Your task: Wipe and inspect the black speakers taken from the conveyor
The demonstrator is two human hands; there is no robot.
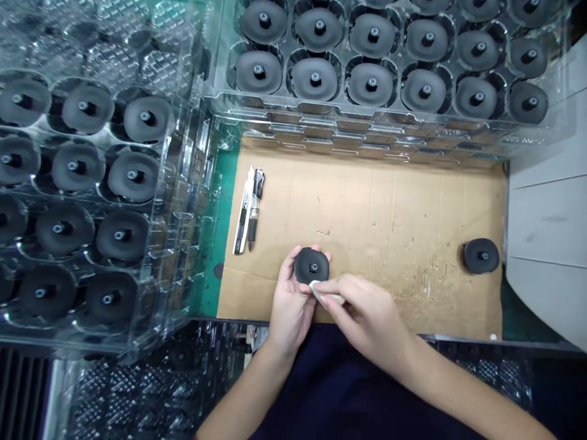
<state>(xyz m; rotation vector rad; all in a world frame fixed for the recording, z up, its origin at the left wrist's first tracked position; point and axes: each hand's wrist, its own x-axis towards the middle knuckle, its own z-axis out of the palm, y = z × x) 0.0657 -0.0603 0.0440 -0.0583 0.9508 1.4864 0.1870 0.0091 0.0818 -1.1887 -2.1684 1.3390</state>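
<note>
My left hand [291,299] holds a round black part [305,264] with a short stem at its centre, fingers wrapped around its rim. Pinched in my right hand [367,308] is a small white piece [316,286], which looks like a folded cloth or pad; its kind is not clear. It touches the near edge of the black part. Both hands are over the front edge of a cardboard sheet [358,208]. Another black part [481,256] of the same sort lies at the sheet's right side.
A white utility knife [244,211] and a black pen [255,208] lie side by side at the cardboard's left. Stacked clear plastic trays with several black parts stand at the back [389,116] and the left [156,214]. A pale grey surface [548,208] borders the right.
</note>
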